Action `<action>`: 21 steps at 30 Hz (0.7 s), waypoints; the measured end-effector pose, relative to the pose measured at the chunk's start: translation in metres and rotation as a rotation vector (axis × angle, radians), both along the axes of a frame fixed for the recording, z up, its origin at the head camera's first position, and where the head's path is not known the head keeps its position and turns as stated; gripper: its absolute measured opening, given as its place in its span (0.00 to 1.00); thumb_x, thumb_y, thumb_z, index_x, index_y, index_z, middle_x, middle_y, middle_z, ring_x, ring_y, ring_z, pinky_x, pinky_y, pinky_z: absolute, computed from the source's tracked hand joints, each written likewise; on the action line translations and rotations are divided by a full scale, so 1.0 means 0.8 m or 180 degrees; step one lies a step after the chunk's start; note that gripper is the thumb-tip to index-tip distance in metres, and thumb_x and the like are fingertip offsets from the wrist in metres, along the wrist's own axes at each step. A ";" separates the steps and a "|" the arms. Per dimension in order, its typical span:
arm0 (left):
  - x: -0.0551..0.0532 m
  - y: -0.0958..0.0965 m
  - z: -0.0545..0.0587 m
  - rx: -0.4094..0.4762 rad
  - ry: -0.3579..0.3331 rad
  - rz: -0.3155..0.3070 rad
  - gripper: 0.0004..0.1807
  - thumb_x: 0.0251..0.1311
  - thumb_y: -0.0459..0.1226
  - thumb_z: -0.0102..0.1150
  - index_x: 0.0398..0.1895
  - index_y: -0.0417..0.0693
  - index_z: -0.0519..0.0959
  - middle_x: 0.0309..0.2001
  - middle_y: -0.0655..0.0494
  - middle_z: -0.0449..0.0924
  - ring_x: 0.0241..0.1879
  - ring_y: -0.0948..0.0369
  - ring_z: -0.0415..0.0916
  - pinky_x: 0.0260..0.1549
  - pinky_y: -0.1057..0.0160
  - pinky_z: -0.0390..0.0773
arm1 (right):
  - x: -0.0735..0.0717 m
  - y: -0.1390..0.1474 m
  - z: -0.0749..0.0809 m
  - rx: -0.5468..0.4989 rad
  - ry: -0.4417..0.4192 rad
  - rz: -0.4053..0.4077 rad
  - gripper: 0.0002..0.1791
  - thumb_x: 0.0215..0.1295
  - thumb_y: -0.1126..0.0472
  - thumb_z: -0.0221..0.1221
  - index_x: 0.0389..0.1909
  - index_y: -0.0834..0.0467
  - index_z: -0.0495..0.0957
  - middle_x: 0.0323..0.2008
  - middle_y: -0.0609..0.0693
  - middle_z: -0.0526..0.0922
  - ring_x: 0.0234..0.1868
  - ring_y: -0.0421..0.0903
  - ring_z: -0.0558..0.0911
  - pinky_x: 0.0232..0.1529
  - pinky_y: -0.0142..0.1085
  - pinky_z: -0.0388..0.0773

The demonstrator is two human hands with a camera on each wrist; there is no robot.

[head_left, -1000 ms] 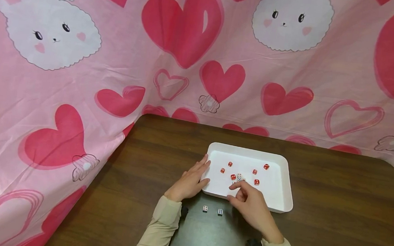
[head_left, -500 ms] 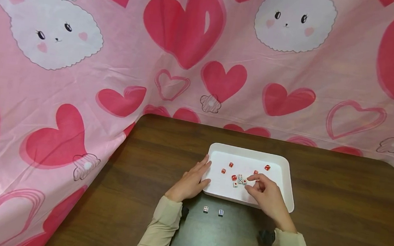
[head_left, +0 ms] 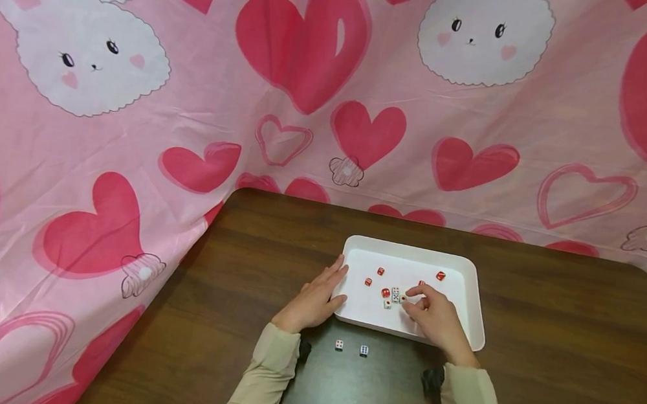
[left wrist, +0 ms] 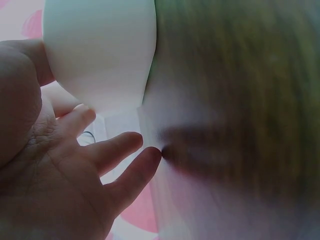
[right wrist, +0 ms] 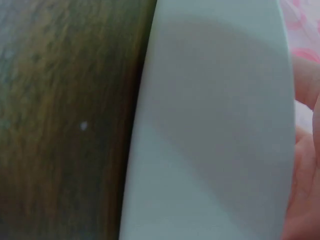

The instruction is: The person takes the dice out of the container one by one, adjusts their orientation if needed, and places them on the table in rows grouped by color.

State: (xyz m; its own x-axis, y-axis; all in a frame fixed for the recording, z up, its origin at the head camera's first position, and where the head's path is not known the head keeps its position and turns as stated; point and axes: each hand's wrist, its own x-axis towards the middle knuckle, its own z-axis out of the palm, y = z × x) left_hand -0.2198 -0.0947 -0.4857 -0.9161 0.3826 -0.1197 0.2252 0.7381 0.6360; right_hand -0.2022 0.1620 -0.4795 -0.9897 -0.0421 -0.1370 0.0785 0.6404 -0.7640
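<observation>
My left hand lies along the left end of a shallow white tray, its fingers extended. In the left wrist view, the left hand has its thumb at the tray's edge. Over the tray, my right hand pinches a white die with a red pip between thumb and index finger. That die sits against a pair of white dice. Another white die and a red die lie close by. The right wrist view shows mostly tray wall, with the hand only partly visible.
Other red dice are scattered in the tray, one partly hidden by the right hand. Two white dice lie on the dark wooden table before the tray. A pink heart-patterned cloth hangs behind.
From the tray's near side, my right hand has moved right and slightly inward to the white die, uncovering the white die at the lower left. My left hand stays in place.
</observation>
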 end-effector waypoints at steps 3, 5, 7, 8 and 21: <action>0.000 0.000 0.001 0.0005 -0.0013 0.0006 0.37 0.68 0.44 0.53 0.77 0.54 0.51 0.79 0.64 0.37 0.77 0.50 0.44 0.67 0.34 0.50 | -0.004 -0.002 -0.001 0.0121 -0.0019 0.0011 0.14 0.63 0.60 0.60 0.47 0.62 0.76 0.19 0.50 0.74 0.20 0.44 0.70 0.21 0.34 0.64; 0.000 0.001 0.001 -0.0002 -0.0018 0.0011 0.37 0.68 0.44 0.53 0.77 0.54 0.51 0.79 0.64 0.37 0.77 0.51 0.45 0.67 0.34 0.50 | -0.006 -0.003 -0.002 0.0162 -0.0061 0.0026 0.14 0.63 0.60 0.60 0.48 0.62 0.75 0.20 0.51 0.75 0.20 0.45 0.70 0.22 0.34 0.65; -0.001 0.001 0.001 -0.0009 -0.0021 0.0013 0.37 0.68 0.44 0.53 0.77 0.55 0.51 0.79 0.64 0.36 0.77 0.52 0.45 0.68 0.34 0.51 | -0.008 -0.003 -0.003 0.0193 -0.0123 0.0036 0.15 0.63 0.59 0.59 0.48 0.62 0.75 0.21 0.51 0.75 0.20 0.45 0.70 0.23 0.35 0.66; -0.001 0.001 0.001 -0.0007 -0.0019 0.0012 0.37 0.68 0.44 0.53 0.77 0.55 0.51 0.79 0.64 0.36 0.77 0.52 0.45 0.68 0.35 0.51 | -0.009 -0.004 -0.004 0.0212 -0.0154 0.0038 0.15 0.63 0.59 0.59 0.49 0.62 0.75 0.22 0.52 0.75 0.20 0.45 0.70 0.23 0.35 0.66; -0.002 0.002 0.000 0.0025 -0.0049 0.0001 0.37 0.68 0.45 0.53 0.77 0.54 0.50 0.79 0.65 0.35 0.77 0.53 0.44 0.68 0.34 0.50 | -0.017 -0.004 -0.011 0.0567 -0.0297 0.0047 0.18 0.62 0.57 0.58 0.51 0.59 0.75 0.29 0.54 0.75 0.31 0.48 0.72 0.28 0.36 0.64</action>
State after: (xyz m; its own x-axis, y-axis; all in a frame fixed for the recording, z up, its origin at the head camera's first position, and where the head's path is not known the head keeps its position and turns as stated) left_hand -0.2214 -0.0931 -0.4858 -0.9144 0.3832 -0.1306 0.2151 0.7331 0.6453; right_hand -0.2159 0.1586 -0.4883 -0.9718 -0.0233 -0.2346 0.1333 0.7664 -0.6284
